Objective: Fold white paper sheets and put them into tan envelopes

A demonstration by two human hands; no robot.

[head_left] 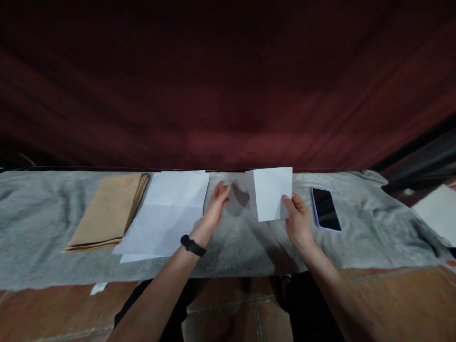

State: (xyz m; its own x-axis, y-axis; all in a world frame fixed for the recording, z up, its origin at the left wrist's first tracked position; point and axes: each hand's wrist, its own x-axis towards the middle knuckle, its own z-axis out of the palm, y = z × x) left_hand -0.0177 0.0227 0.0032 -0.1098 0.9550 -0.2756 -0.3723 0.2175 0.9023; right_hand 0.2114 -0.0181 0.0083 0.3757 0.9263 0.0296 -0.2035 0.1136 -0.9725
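Note:
My right hand (298, 216) grips a folded sheet of white paper (273, 194) at its lower right edge, thumb in front. The paper is held up above the grey cloth, its folded flap showing on the left side. Nothing is in my left hand (216, 205), which hovers between that folded paper and a stack of white sheets (167, 216); its fingers are apart and partly curled. The top sheet of the stack has a crease across it. A black band sits on my left wrist.
Brown paper envelopes (107, 209) lie piled left of the white sheets. A phone (326, 209) in a lilac case rests right of my right hand. Grey cloth (235, 251) covers the bench, with a dark red curtain (228, 104) behind. A white object (436, 213) is at far right.

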